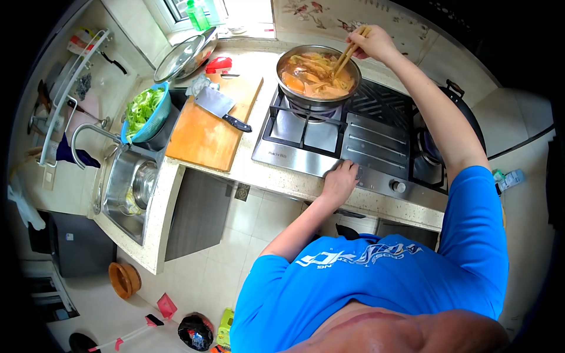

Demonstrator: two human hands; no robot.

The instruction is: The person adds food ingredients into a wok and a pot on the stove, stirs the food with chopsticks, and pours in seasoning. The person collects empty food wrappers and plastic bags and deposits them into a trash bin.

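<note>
My right hand point(374, 44) is closed around a pair of wooden chopsticks point(344, 57), whose tips dip into the food in a metal pan point(282, 80). Orange-brown broth with pale and orange pieces fills the pan, which sits on the left burner of the gas stove point(300, 154). At the stove's front edge, my left hand point(340, 181) has its fingers wrapped over a control knob, which is mostly hidden beneath them. A second knob point(398, 186) shows farther right.
Left of the stove, a cleaver point(216, 103) lies on a wooden cutting board point(197, 138). Leafy greens point(141, 110) fill a blue basket point(159, 115) beside the sink point(116, 194). A glass lid point(176, 59) leans behind. A dark wok point(469, 112) occupies the right burner.
</note>
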